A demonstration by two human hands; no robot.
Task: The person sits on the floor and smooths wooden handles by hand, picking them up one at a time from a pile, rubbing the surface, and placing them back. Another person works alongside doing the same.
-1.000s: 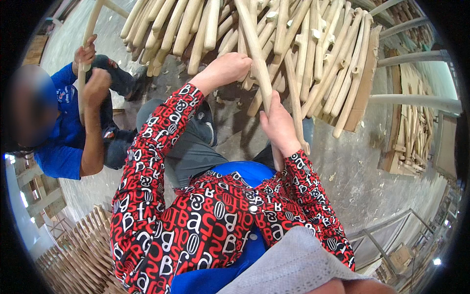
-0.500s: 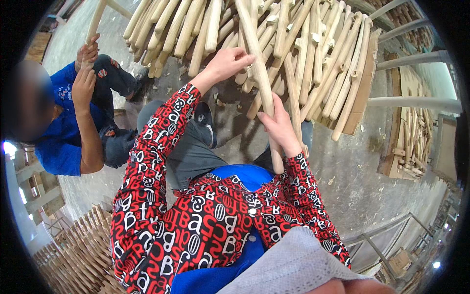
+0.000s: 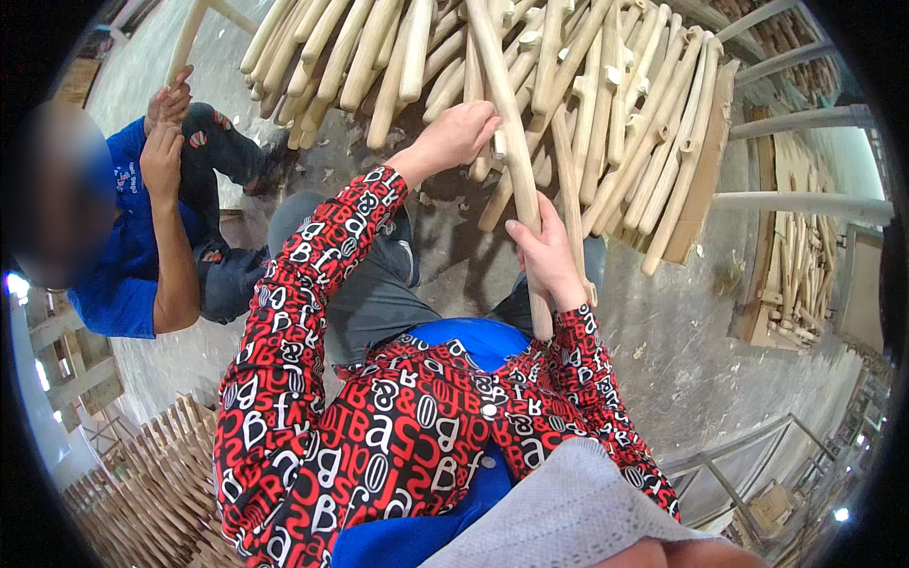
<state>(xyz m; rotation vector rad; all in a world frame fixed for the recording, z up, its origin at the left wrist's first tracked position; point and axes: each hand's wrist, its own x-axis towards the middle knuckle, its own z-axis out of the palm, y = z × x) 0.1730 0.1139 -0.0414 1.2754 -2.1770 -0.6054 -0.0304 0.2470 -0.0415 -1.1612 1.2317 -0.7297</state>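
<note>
Grey concrete floor (image 3: 682,369), strewn with pale shavings, spreads around the person in the head view, with straight edges bending toward the dark rim. Across the top lies a heap of light wooden sticks (image 3: 355,66), many with rounded ends pointing down toward the person; those on the right rest over brown cardboard (image 3: 696,222). Farther right, pale curved bars (image 3: 805,202) reach inward, and beyond them a smaller pile of wooden pieces (image 3: 800,265) lies on a flat sheet. Dense rows of wooden rods (image 3: 156,473) fill the lower left corner, and a metal frame (image 3: 748,454) stands at lower right.

One long wooden stick (image 3: 519,170) slants from the top edge, in front of the heap, down to the person's body. The right hand (image 3: 552,254) is closed around its lower part, thumb along the left side, and the butt end shows below near the cuff. The left hand (image 3: 453,137) is beside the stick farther up, fingers curled inward with the tips at its left edge; whether they pinch anything cannot be told. A short pale stub shows just below those fingertips. Just right of the right hand hangs a thinner stick (image 3: 570,199).

At left, a co-worker (image 3: 133,312) in a blue shirt sits with both hands on an upright wooden pole (image 3: 187,43).
</note>
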